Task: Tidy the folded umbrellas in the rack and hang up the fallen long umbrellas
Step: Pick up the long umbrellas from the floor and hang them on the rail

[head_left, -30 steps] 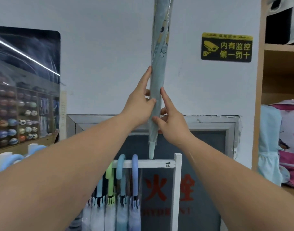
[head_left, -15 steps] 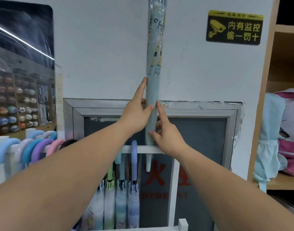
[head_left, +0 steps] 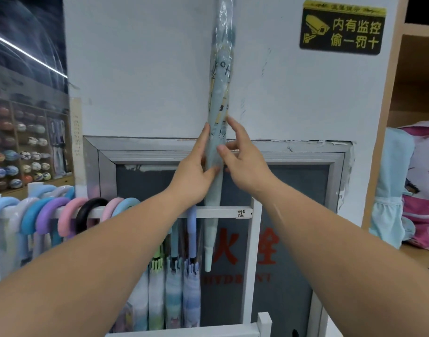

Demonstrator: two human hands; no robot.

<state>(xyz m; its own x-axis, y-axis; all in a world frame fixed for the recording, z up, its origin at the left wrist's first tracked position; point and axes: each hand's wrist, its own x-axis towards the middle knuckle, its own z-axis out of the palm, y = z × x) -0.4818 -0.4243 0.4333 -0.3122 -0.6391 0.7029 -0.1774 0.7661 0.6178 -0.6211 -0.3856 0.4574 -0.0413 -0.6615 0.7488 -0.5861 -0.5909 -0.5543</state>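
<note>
A long pale-blue umbrella (head_left: 220,81) in a clear plastic sleeve stands upright against the white wall, tip down. My left hand (head_left: 196,171) grips its lower shaft from the left. My right hand (head_left: 245,161) holds it from the right, thumb on its front. The shaft passes behind the white rack rail (head_left: 233,212), and its tip ends below the rail. Several long umbrellas (head_left: 70,212) hang on the rail by pastel and black curved handles. More of them (head_left: 182,288) hang just left of the tip. The held umbrella's handle is out of view above.
A white rack post (head_left: 253,263) stands just right of the umbrella tip. Behind is a grey hydrant cabinet (head_left: 293,239) with red characters. At right, a wooden shelf (head_left: 381,142) holds backpacks (head_left: 422,186). Shelves of balls (head_left: 26,154) stand at far left.
Both hands have brought the long umbrella downward; its tip was above the rack rail, then reached it, and now hangs well below it. My view has tilted down.
</note>
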